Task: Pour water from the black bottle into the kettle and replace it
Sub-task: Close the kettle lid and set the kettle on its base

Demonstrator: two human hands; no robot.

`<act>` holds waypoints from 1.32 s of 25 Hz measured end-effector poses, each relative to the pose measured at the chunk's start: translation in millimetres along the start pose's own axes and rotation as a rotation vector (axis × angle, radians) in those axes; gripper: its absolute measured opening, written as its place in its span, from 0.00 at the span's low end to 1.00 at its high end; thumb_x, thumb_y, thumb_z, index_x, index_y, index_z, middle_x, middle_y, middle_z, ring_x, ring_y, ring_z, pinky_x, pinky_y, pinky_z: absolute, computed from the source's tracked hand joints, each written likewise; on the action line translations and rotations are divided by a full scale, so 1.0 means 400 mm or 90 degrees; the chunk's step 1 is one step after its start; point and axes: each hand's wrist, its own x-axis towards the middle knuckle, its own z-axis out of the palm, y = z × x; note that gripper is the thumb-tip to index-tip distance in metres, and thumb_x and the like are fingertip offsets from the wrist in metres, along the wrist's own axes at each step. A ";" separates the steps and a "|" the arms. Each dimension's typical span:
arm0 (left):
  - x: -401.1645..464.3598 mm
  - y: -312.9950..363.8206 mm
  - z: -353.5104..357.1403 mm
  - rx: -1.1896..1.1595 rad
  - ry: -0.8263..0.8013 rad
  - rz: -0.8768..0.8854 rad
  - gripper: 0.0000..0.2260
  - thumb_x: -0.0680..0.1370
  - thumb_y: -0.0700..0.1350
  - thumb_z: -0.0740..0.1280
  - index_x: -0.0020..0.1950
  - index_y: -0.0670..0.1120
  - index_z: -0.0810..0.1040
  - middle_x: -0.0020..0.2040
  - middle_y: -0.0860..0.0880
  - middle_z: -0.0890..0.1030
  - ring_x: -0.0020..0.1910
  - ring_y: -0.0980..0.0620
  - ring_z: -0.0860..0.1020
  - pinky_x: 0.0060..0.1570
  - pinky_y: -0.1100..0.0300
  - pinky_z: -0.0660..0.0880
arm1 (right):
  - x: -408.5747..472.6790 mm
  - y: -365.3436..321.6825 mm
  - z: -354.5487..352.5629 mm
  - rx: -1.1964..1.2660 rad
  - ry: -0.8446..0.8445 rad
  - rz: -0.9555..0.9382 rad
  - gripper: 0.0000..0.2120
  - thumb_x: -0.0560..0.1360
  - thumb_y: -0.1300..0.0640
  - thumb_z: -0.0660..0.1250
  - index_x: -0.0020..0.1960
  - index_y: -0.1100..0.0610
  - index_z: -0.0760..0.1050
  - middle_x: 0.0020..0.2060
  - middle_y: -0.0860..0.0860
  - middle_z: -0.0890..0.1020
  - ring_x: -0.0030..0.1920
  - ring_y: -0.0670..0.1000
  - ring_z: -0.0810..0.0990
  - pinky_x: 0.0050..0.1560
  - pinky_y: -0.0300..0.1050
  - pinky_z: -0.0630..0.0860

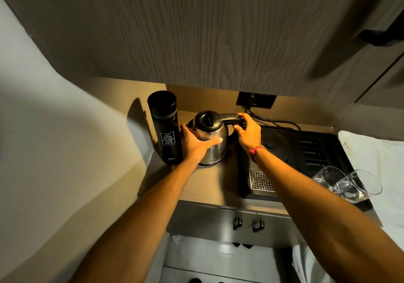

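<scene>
I am looking down at a small wooden counter (pixel 209 186) and I am holding the kettle (pixel 209 138) with both hands. My left hand (pixel 195 144) is wrapping around the shiny metal body at about 9 o'clock on the kettle, with the thumb lying across the front. My right hand (pixel 248 133) is closing around the black handle (pixel 229 117), which is sticking out toward 3 o'clock. Both hands are squeezing the kettle, not hanging loose.

The kettle is sitting on the counter, not on its round black base (pixel 271 143), which is lying just beside it at 3 o'clock inside a dark tray (pixel 328 151). The kettle lid (pixel 206 120) is looking shut to me.

The black bottle (pixel 165 127) is standing upright at 9 o'clock from the kettle, right next to my left hand. Its cap is on. Nobody is touching it.

Two drinking glasses (pixel 347 183) are tipping on their sides at about 4 o'clock, well apart from the kettle.

I am thinking this is an early step: I am getting the kettle ready, and no water is going in yet. Next, I am guessing the lid needs to pop open, maybe with my right thumb near the top of the handle. Then my left hand needs to let go and take the bottle, and the cap has to come off before any pouring. I need to be careful, because the bottle is tall, so a bump could knock it over.
</scene>
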 end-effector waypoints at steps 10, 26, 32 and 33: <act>-0.022 0.027 0.003 -0.047 -0.001 0.052 0.51 0.51 0.55 0.86 0.68 0.49 0.64 0.64 0.48 0.77 0.64 0.47 0.75 0.60 0.53 0.74 | -0.012 -0.009 -0.046 0.003 0.031 -0.019 0.16 0.76 0.64 0.69 0.62 0.56 0.77 0.58 0.54 0.82 0.57 0.49 0.78 0.60 0.46 0.74; -0.099 0.219 0.231 -0.094 -0.127 0.176 0.47 0.57 0.48 0.86 0.69 0.46 0.64 0.64 0.47 0.76 0.63 0.49 0.75 0.67 0.50 0.72 | 0.023 0.064 -0.368 0.001 0.131 0.004 0.19 0.75 0.65 0.69 0.66 0.58 0.77 0.61 0.57 0.82 0.64 0.56 0.79 0.60 0.39 0.71; -0.142 0.237 0.362 -0.064 -0.136 0.203 0.47 0.55 0.53 0.86 0.67 0.48 0.66 0.63 0.50 0.77 0.63 0.52 0.75 0.65 0.55 0.73 | 0.032 0.164 -0.483 -0.030 0.143 0.044 0.21 0.75 0.62 0.70 0.67 0.56 0.77 0.60 0.57 0.83 0.62 0.57 0.80 0.64 0.49 0.77; -0.146 0.237 0.379 -0.059 -0.138 0.205 0.47 0.54 0.54 0.86 0.67 0.48 0.66 0.62 0.51 0.76 0.63 0.52 0.75 0.63 0.57 0.73 | 0.034 0.177 -0.495 -0.022 0.143 0.049 0.21 0.75 0.62 0.70 0.67 0.56 0.77 0.59 0.57 0.83 0.61 0.57 0.81 0.63 0.49 0.77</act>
